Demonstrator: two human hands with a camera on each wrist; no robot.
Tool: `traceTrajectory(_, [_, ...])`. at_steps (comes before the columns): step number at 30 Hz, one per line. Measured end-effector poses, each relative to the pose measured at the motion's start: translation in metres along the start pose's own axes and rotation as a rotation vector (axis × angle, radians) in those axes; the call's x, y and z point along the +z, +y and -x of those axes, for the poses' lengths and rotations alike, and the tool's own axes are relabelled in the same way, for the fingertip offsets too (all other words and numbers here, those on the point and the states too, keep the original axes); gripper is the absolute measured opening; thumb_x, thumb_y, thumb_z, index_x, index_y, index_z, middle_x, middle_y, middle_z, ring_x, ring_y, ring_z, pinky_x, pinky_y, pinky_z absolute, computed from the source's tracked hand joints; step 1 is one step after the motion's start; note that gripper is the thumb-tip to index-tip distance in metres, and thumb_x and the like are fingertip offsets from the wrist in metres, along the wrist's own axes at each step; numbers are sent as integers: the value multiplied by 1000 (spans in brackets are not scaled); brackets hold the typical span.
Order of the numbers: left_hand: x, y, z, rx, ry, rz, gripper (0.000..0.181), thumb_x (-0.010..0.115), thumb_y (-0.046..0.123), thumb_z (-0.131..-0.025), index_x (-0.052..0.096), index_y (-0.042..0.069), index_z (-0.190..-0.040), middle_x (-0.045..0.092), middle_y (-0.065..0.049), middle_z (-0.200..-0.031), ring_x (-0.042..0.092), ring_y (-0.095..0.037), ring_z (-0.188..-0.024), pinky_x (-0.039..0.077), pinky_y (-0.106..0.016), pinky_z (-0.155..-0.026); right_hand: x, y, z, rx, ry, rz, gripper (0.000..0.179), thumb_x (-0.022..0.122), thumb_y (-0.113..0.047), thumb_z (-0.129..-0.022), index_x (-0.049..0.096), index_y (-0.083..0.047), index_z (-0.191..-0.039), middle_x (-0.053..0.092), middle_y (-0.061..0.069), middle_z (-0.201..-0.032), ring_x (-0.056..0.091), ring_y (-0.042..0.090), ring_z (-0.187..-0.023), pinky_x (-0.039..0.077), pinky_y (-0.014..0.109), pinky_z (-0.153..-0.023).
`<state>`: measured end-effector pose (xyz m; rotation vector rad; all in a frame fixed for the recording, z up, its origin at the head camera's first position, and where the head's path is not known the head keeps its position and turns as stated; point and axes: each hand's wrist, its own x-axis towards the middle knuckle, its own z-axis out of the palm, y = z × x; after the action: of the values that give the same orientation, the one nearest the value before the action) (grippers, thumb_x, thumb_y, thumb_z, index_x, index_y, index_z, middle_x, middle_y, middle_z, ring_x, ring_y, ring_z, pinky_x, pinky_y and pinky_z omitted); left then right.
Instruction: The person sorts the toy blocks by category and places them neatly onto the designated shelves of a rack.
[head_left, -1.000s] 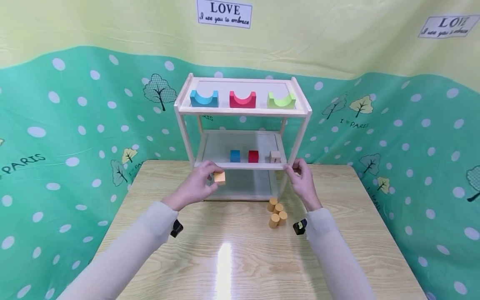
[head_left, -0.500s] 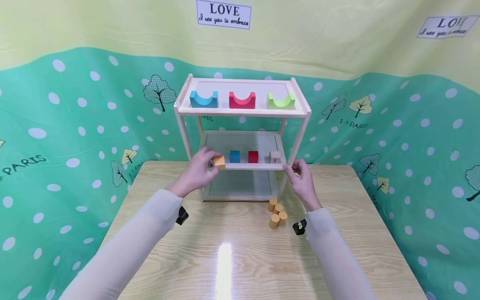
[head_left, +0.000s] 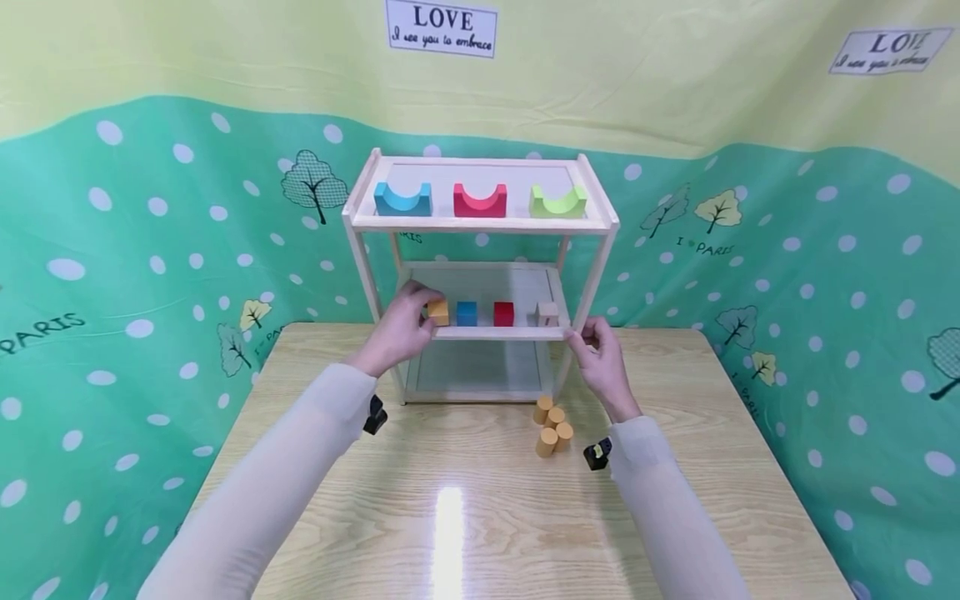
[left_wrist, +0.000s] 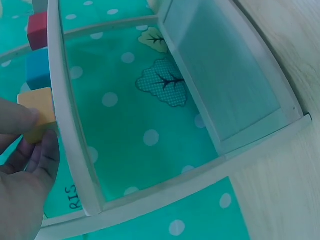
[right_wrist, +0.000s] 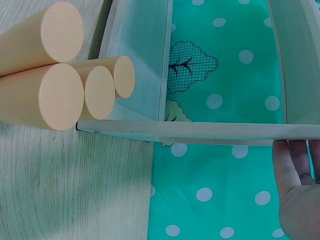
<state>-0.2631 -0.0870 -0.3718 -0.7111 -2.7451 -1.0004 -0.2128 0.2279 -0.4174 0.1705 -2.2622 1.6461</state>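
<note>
While the left hand [head_left: 405, 329] pinches an orange cube [head_left: 439, 313], the right hand [head_left: 606, 367] holds the rack [head_left: 480, 225]

Since the orange cube is at the left front of the rack's middle shelf [head_left: 487, 283], just beside the blue cube [head_left: 467, 314], a delicate touch seems to matter more than force. The left hand's grip has it between thumb and fingers; whether its base rests on the shelf, I cannot tell. Good practice would be to keep its faces square to the rack's front edge, let it down flat, and part the fingers gently so its neighbour is not nudged. The right hand's grip is on the rack's right front post [head_left: 597, 275], a sensible way to steady such a slender frame.

The rack looks like pale wood, slim-posted, with raised rims. Farther right on its middle shelf are a crisp-edged red cube [head_left: 503, 314] and a bare-wood-looking pale cube [head_left: 547, 314]. On its top, the blue arch [head_left: 402, 210], red arch [head_left: 480, 211] and green arch [head_left: 557, 211] turn their rounded hollows upward. Before its right front, four smooth cylinders [head_left: 547, 443] stand upright on the wood-grained table [head_left: 360, 500].
</note>
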Motion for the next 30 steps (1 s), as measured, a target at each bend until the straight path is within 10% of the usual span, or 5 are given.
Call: traceTrajectory(30, [-2, -12, -6, -90, -74, 98, 37, 54, 1, -90, 58, 3, -127, 49, -14, -125, 56, -30, -103, 52, -42, -85, 0, -1, 1, 6, -12, 3, 21, 57, -9, -95, 51, 8, -105, 51, 16, -94, 52, 26, -90, 46, 20, -72])
